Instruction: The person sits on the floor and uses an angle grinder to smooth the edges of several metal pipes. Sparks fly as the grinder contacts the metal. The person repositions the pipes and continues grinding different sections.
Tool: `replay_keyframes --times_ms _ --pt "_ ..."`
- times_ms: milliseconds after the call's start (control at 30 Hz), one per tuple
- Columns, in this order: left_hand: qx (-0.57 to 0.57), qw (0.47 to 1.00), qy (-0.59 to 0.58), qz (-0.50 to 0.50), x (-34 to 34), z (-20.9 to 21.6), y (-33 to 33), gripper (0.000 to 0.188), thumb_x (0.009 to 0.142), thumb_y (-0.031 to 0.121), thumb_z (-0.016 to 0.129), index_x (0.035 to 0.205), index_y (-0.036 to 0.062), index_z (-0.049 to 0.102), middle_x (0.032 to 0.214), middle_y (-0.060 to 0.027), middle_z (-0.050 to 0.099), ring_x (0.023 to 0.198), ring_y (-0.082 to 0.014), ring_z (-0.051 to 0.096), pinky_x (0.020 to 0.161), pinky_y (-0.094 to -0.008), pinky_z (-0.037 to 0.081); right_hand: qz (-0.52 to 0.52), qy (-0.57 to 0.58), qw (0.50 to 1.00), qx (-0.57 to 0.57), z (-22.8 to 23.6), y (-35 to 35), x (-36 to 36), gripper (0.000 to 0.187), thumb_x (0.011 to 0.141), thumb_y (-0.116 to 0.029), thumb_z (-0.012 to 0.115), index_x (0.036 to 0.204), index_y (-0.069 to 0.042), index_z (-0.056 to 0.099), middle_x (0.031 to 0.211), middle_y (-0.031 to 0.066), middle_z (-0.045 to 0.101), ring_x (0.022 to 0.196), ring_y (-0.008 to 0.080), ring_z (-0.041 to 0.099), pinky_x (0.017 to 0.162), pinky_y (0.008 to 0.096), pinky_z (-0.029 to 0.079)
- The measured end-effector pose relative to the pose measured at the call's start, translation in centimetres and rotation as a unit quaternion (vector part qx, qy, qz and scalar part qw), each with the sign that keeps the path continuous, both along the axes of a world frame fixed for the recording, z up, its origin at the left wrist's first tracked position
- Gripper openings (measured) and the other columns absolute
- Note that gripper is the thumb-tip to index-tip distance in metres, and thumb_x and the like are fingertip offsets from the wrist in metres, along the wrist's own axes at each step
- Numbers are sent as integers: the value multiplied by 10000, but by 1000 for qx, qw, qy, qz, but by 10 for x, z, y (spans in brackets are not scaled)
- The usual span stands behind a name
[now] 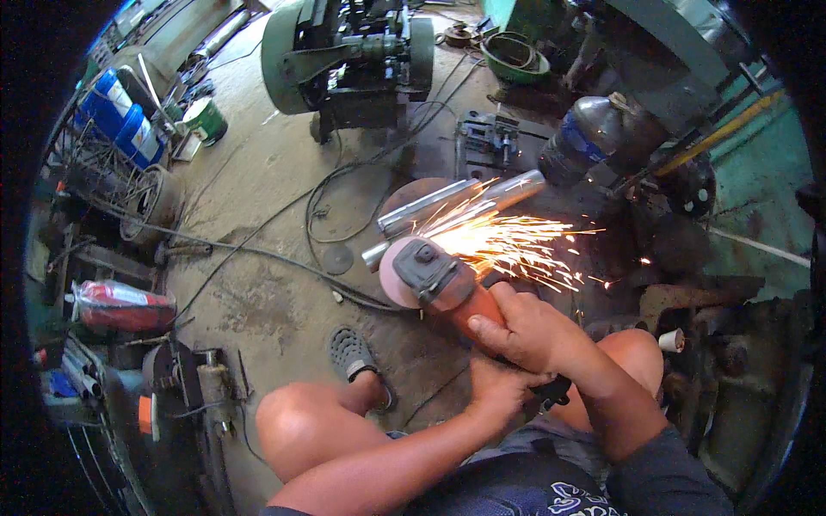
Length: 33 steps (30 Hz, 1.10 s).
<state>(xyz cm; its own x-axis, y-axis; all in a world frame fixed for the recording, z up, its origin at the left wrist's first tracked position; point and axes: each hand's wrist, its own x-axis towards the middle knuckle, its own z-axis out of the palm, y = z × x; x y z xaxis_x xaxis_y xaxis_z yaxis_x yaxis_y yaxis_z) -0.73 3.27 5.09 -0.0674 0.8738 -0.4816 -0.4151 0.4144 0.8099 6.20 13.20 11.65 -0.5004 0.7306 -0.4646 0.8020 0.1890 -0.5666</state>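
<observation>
Both of my hands hold an orange and dark grey angle grinder. My right hand wraps round the body, its thumb lying along the top. Lower down, my left hand grips the rear part, its fingers mostly hidden beneath. The pinkish disc is against or very close to a shiny metal pipe; the exact contact is hidden by the grinder's head. Bright sparks spray off to the right. A second silver metal piece lies alongside the pipe, on a round brown plate.
Black cables snake over the floor past the work. A green wheeled machine stands ahead. To the right are a large plastic bottle and a vise. Blue buckets and a red wrapped bundle sit at left.
</observation>
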Motion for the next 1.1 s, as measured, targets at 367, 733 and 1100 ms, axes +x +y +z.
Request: replay_keyframes --times_ms 367,733,1100 --pt "14 999 -26 -27 19 -13 11 763 560 80 956 1239 -19 624 1205 -93 715 1101 -234 693 966 -382 563 -32 -21 999 -10 6 8 26 638 980 -554 530 1143 63 543 1061 356 680 1033 511 667 912 572 513" --pt "1 997 0 -78 59 -24 46 711 559 154 975 1124 -89 620 1023 -137 748 913 -223 737 822 -357 609 -119 9 992 31 -7 26 73 558 991 -529 582 1105 15 534 1006 330 675 985 531 659 851 573 511" --pt "-31 994 -48 -96 65 -4 58 594 589 78 907 1087 -54 611 920 -124 717 780 -232 721 723 -383 602 -124 55 988 72 -14 29 88 441 1035 -427 577 1067 10 528 932 290 666 910 483 656 809 520 496"
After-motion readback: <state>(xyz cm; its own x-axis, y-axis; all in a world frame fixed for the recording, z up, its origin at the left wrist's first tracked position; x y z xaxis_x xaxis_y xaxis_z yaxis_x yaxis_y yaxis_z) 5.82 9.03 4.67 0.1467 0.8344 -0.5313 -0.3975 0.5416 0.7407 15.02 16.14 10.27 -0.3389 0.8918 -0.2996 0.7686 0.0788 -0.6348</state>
